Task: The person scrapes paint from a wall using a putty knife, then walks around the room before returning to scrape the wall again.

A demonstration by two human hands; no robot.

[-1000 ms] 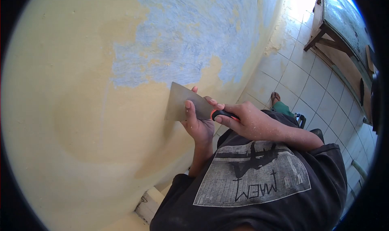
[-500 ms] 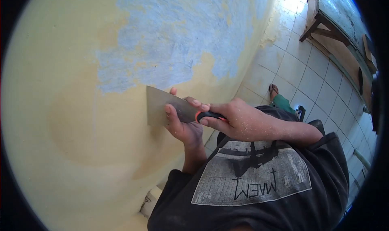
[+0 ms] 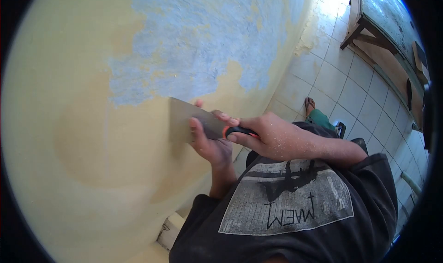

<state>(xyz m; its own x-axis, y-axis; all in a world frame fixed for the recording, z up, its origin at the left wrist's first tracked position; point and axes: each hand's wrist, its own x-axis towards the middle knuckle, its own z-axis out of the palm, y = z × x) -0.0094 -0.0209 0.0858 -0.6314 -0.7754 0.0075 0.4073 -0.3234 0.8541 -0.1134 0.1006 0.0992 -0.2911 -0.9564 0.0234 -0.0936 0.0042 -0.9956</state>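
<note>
A wide putty knife (image 3: 182, 120) with a grey metal blade and a black and orange handle is held out by the wall. My right hand (image 3: 272, 136), speckled with pale crumbs, is wrapped round its handle. My left hand (image 3: 210, 143) pinches the blade, thumb on the near face and the other fingers mostly hidden behind it. Beside the blade, the yellow wall (image 3: 134, 147) has a large blue patch (image 3: 184, 55) with rough, uneven edges. Whether the blade edge touches the wall, I cannot tell.
My torso in a dark printed shirt (image 3: 286, 203) fills the lower part. White floor tiles (image 3: 332, 69) lie to the right, with a sandalled foot (image 3: 309, 105) on them. A wooden table (image 3: 387, 21) stands at the upper right. A pale block (image 3: 171, 228) is at the wall's foot.
The putty knife's blade has shifted slightly to the right, and its face looks a little darker. Both hands keep their hold.
</note>
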